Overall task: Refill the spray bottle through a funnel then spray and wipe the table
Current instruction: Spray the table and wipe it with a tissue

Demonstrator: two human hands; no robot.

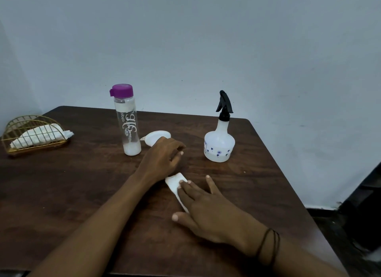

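Note:
A white spray bottle (219, 144) with a black trigger head stands upright at the right of the dark wooden table (82, 184). A tall clear bottle (128, 122) with a purple cap stands left of centre, a little white liquid at its bottom. Between them a white funnel (156, 137) lies on the table, partly hidden behind my left hand (162, 157), which rests flat on the wood with relaxed fingers. My right hand (206, 206) presses straight fingers onto a folded white tissue (175, 184) at the table's middle.
A gold wire holder (33, 132) with white tissues sits at the table's far left edge. A pale wall rises close behind the table. The table's right edge drops to a dark floor area (360, 215).

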